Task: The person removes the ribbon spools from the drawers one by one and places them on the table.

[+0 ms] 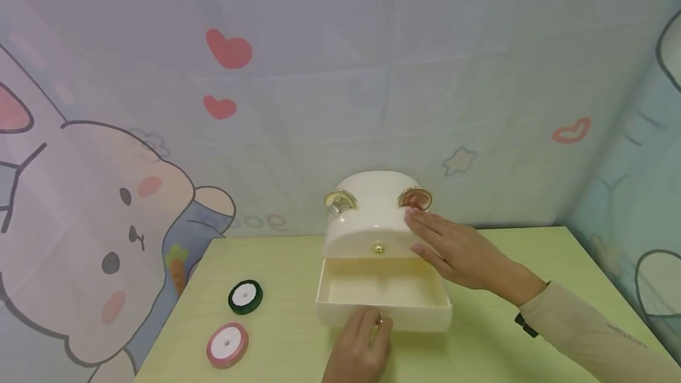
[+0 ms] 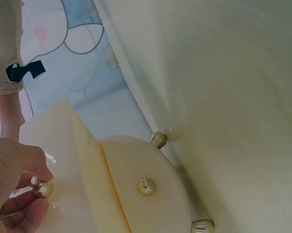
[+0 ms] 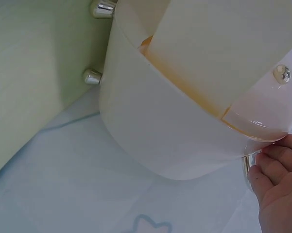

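A white storage box (image 1: 367,235) with a rounded top and two gold-rimmed ears stands on the table. Its lower drawer (image 1: 433,319) is pulled out, and the inside shows bare. My left hand (image 1: 360,344) pinches the drawer's gold knob (image 2: 45,188) between thumb and fingers. Against the box's upper right side, by the right ear (image 1: 415,197), my right hand (image 1: 463,250) rests with its fingers straight. In the right wrist view those fingers (image 3: 277,167) touch the shell beside the ear. A second gold knob (image 1: 379,249) sits on the upper front.
To the left on the green table (image 1: 282,265) lie a dark green ribbon spool (image 1: 245,297) and a pink ribbon spool (image 1: 227,345). A printed cloth (image 1: 319,105) hangs behind the table. Short gold feet (image 3: 92,76) support the box.
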A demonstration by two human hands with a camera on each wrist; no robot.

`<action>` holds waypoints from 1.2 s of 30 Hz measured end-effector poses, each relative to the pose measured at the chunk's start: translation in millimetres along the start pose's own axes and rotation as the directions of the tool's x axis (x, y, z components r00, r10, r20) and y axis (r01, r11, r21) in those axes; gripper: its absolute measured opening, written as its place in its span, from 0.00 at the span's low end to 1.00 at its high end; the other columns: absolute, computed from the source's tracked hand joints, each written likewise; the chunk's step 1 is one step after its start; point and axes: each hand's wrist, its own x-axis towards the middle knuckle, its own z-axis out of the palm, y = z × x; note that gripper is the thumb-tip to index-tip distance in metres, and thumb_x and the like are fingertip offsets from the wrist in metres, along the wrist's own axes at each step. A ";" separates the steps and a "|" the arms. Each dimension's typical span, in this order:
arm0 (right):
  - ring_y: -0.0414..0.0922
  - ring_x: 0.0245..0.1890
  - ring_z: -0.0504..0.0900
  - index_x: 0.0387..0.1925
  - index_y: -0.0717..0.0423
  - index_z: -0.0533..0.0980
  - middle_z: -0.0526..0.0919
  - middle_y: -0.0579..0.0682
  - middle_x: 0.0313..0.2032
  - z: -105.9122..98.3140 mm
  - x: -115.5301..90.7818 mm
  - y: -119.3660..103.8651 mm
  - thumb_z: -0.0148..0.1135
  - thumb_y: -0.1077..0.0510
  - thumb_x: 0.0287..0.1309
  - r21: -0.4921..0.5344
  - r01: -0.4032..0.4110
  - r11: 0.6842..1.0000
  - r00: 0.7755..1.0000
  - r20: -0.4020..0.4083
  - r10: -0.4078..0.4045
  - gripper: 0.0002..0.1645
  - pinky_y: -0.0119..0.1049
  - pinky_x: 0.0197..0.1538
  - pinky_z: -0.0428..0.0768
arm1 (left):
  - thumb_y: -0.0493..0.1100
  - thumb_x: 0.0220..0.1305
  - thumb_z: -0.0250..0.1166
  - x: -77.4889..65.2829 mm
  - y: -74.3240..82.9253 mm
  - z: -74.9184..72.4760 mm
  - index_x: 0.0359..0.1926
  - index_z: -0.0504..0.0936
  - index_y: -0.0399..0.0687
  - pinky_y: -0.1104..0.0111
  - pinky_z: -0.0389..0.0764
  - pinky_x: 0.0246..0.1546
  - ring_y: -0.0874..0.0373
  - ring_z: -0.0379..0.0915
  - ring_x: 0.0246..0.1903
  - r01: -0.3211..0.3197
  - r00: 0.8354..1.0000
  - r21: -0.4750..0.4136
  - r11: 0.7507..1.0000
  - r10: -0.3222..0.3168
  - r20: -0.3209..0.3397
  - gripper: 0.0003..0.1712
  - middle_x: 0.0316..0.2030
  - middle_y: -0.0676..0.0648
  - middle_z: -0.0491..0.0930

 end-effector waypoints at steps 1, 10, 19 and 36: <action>0.55 0.73 0.76 0.75 0.62 0.68 0.73 0.58 0.74 0.2 -0.1 0.1 0.60 0.51 0.74 0.000 -0.001 1.000 1.000 -0.001 0.001 0.35 0.53 0.68 0.80 | 0.34 0.68 0.49 1.3 -1.2 0.1 0.33 0.86 0.44 0.71 0.86 0.42 0.56 0.80 0.35 0.001 1.000 0.005 1.000 -0.001 0.015 0.18 0.33 0.47 0.82; 0.55 0.74 0.74 0.77 0.59 0.66 0.72 0.57 0.75 0.0 -1.9 -0.9 0.60 0.51 0.75 0.027 -0.029 0.999 0.999 0.013 0.029 0.36 0.53 0.68 0.79 | 0.34 0.71 0.47 9.6 -9.9 8.4 0.35 0.84 0.42 0.71 0.84 0.41 0.56 0.79 0.36 0.032 0.996 -0.010 0.999 -0.031 0.080 0.18 0.34 0.47 0.80; 0.56 0.74 0.74 0.77 0.61 0.66 0.72 0.58 0.75 0.9 -2.4 -0.9 0.60 0.51 0.74 0.025 -0.025 0.999 1.000 0.005 0.025 0.36 0.53 0.68 0.79 | 0.34 0.72 0.42 14.3 -18.8 23.1 0.37 0.85 0.42 0.72 0.85 0.41 0.57 0.80 0.37 0.064 0.990 -0.016 0.998 -0.061 0.130 0.22 0.36 0.48 0.81; 0.56 0.72 0.76 0.76 0.60 0.68 0.73 0.58 0.74 3.9 -2.2 -0.9 0.61 0.52 0.73 0.024 -0.009 1.000 0.999 -0.037 0.010 0.35 0.53 0.66 0.81 | 0.35 0.49 0.75 22.6 -29.4 40.1 0.39 0.86 0.44 0.72 0.84 0.42 0.57 0.80 0.39 0.139 0.967 0.011 0.990 -0.138 0.213 0.13 0.37 0.48 0.82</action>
